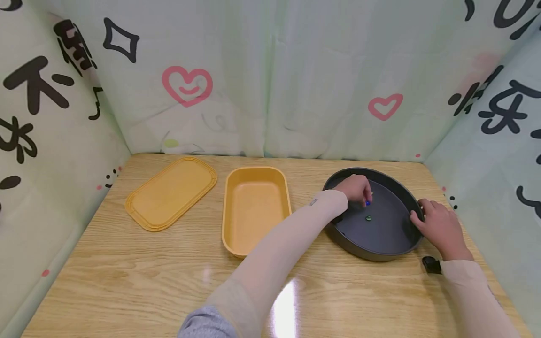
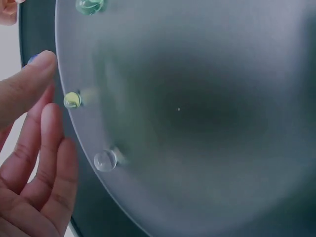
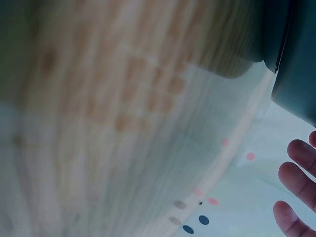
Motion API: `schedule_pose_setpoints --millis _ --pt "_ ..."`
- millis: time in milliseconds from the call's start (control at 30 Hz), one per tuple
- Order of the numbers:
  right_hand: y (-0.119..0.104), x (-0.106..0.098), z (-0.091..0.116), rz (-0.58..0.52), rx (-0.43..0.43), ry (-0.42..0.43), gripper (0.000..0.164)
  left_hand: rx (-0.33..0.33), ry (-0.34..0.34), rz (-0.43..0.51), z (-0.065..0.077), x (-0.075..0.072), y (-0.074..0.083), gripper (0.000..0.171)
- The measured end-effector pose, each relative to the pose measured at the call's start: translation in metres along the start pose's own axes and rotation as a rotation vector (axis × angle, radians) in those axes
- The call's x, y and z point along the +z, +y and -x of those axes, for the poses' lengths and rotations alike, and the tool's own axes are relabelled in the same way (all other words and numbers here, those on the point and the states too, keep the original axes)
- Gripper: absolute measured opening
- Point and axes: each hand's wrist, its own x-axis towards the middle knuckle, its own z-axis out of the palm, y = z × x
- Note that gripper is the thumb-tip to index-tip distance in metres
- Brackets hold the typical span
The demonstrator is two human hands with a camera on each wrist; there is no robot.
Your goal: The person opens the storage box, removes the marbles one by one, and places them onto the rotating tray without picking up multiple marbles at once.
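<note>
Between thumb and fingers my left hand [image 1: 356, 188] pinches a small blue marble [image 1: 367, 203], above the inside of a round dark pan [image 1: 390, 218]. In the left wrist view, the blue marble [image 2: 32, 59] peeks out behind the thumb tip. A green marble [image 2: 89, 5], a yellow marble [image 2: 72, 100] and a clear marble [image 2: 105, 161] lie along the edge of the pan's floor. At the pan's right side, my right hand [image 1: 441, 227] holds the rim, thumb at the inner edge and fingers outside.
Left of the pan stands a yellow rectangular container [image 1: 228, 211], partly behind the left forearm. Farther left a yellow lid [image 1: 171, 193] lies flat on the wooden table [image 1: 127, 281]. Printed curtains [image 1: 270, 94] enclose the back and sides.
</note>
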Motion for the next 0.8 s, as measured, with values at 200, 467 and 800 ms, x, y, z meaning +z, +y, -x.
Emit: schedule_pose_setpoints --millis 200,467,800 --pt "-0.003 0.0 -0.001 -0.003 -0.005 0.009 0.031 -0.024 0.008 -0.056 -0.004 0.005 -0.002 0.009" --pt "-0.002 0.0 -0.001 -0.008 -0.007 -0.006 0.031 -0.053 0.022 -0.067 -0.003 0.011 -0.003 0.01" --pt "0.001 0.0 0.0 -0.012 -0.014 0.014 0.03 -0.045 0.035 -0.107 -0.004 0.016 -0.002 0.014"
